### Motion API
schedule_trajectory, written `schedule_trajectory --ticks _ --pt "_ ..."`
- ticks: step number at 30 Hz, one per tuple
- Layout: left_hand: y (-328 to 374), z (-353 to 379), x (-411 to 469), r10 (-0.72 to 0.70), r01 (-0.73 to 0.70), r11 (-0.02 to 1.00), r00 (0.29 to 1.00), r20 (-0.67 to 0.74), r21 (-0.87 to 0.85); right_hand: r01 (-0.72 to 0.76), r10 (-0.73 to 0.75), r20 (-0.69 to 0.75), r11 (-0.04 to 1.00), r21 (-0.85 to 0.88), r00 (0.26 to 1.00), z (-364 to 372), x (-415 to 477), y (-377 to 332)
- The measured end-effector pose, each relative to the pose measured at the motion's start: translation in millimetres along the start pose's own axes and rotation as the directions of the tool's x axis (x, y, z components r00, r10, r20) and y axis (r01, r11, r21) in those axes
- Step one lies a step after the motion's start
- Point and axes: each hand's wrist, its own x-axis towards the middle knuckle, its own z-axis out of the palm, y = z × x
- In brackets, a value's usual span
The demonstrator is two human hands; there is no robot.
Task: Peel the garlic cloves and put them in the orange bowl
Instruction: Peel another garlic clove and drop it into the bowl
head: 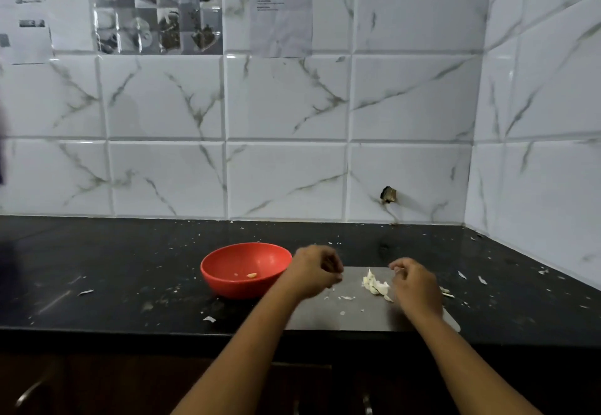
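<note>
Garlic [376, 285] pale, clumped w/ loose skins on board [357, 315].

Glazed tile, dark stone and smooth plastic, as we see them.

The wall tiles [286, 99] look like glazed white ceramic with grey marble veining, shiny enough to catch the light. The paper sheet [281, 7] stuck to them looks matt, while the photo sheet [156, 7] beside it has a glossy film. The countertop [113, 268] looks like black polished stone. The orange bowl [234, 289] is smooth plastic with a soft sheen, the cutting board [357, 317] is matt grey, and the garlic [375, 284] has dry, papery white skin. Below, we see a dark wooden cabinet front [130, 382] with a metal handle [29, 392].
</note>
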Motion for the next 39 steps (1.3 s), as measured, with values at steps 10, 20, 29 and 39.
schedule_trajectory --ticks 10,20,29,39 --pt "-30 52 1 -0.108 0.106 0.994 0.989 -0.097 -0.03 0.342 -0.265 0.237 0.851 -0.399 0.935 2 -5 3" --pt "-36 55 1 -0.093 0.082 0.992 0.989 -0.117 -0.096 0.359 -0.26 0.268 0.818 -0.449 0.928 2 -8 -1" --pt "-32 52 -3 -0.013 -0.038 0.955 0.986 -0.169 -0.293 0.378 -0.287 0.383 0.906 -0.19 0.878 23 -20 -33" --pt "-35 53 -3 -0.027 -0.012 0.986 0.973 -0.23 -0.169 0.314 -0.273 0.417 0.949 -0.033 0.867 31 -20 -27"
